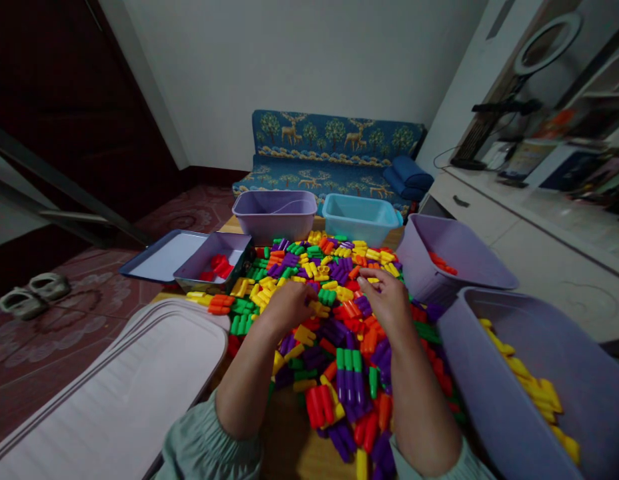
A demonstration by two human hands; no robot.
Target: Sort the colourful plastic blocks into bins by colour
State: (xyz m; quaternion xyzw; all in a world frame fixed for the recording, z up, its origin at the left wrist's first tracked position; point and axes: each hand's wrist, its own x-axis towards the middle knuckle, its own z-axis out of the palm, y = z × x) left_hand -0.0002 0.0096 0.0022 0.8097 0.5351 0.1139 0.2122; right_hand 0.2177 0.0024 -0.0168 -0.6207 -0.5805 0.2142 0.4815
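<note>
White lid (pixel 114 393) lies L of the block pile (pixel 347 373). Small tray (pixel 229 241) w/ red pcs sits at pile's far-L edge. Left hand (pixel 289 303) on pile's middle, fingers curled down into blocks; can't tell if it holds any. Right hand (pixel 387 300) just beside it, fingers bent, grip unclear too. Bin (pixel 579 353) w/ yellow pcs R of pile.

Back wall (pixel 289 60): plain white, bare, with a dark skirting at the bottom.
Floor (pixel 49 347): red-brown tiles with a pale flower pattern, dim on the left.
Sofa (pixel 334 150): low, blue, printed with deer and trees, against the back wall.
Cushion (pixel 412 175): dark blue, rolled, at the right end of the sofa.
Left side: dark door (pixel 54 100), almost black; pale sandals (pixel 32 293) on the tiles below.
Right side: low white cabinet (pixel 489 223) with a drawer; ring lamp (pixel 522 61) above; blurred shelves (pixel 589 133).
Light: soft, rather weak, without hard shadows.
</note>
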